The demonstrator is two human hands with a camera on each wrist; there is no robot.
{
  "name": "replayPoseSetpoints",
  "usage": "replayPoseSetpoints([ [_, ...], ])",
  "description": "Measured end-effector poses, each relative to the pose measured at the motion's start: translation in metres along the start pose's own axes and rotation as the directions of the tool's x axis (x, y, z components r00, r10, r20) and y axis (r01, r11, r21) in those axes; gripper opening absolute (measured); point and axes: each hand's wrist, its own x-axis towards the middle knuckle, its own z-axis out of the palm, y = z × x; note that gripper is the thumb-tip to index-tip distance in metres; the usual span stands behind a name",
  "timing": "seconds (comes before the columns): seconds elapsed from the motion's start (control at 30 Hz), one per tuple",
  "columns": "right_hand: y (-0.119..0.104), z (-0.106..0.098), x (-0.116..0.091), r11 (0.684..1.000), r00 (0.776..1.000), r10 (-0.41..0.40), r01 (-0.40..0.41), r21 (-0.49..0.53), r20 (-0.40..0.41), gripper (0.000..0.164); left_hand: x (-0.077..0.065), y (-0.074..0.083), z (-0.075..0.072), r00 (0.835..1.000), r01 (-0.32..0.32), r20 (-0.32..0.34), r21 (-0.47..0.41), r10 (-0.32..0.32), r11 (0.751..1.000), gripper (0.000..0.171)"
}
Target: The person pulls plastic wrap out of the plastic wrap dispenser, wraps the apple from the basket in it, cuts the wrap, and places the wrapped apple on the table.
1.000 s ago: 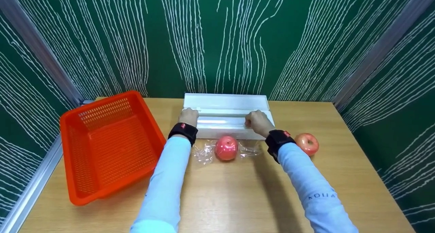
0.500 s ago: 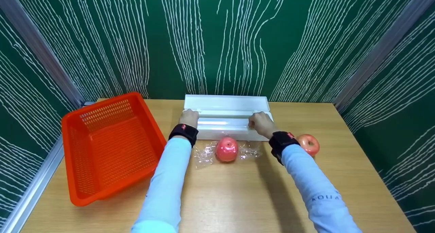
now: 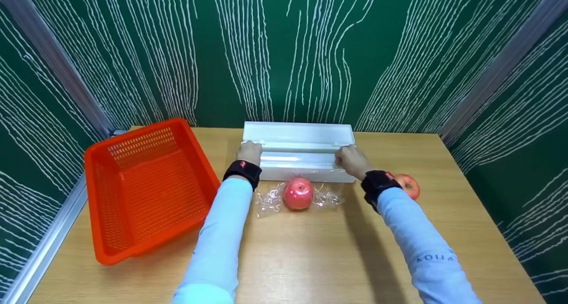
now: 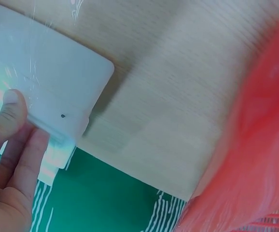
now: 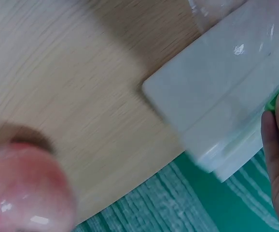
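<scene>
A white cling film dispenser box (image 3: 306, 176) stands with its lid up at the back of the table. At its left end my left hand (image 3: 249, 153) grips the edge, thumb (image 4: 14, 108) on one side and fingers on the other. Near the right end, my right hand (image 3: 353, 161) pinches a small green slider (image 5: 273, 100) at the box's edge. Clear cling film (image 3: 270, 199) spreads from the box's front over and around a red apple (image 3: 298, 193), which sits just in front of it.
An orange-red plastic basket (image 3: 155, 197) stands on the left of the wooden table (image 3: 293, 255). A second apple (image 3: 408, 186) lies right of the box, partly behind my right wrist. Green walls with white lines close in the back and sides.
My right hand has slid to the right along the box's edge. My left hand stays at the left end, and the wrapped apple keeps its place.
</scene>
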Motion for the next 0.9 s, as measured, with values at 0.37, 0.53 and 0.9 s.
replayPoseSetpoints([
  [0.37, 0.016, -0.010, -0.013, 0.995, 0.995, 0.084, -0.081, -0.065, 0.044, 0.028, 0.018, -0.026, 0.039, 0.999, 0.046, 0.021, -0.021, -0.045, 0.999, 0.018],
  [0.53, 0.017, -0.005, -0.024, 0.986, 0.999, 0.012, -0.018, -0.165, -0.041, 0.028, 0.007, -0.020, 0.024, 1.000, 0.005, 0.005, -0.041, -0.005, 0.999, 0.019],
  [0.9, -0.053, 0.014, -0.061, 0.982, 0.983, -0.144, 0.128, -0.139, -0.112, 0.027, -0.059, 0.036, -0.154, 0.929, -0.005, 0.366, -0.116, 0.047, 0.993, 0.030],
])
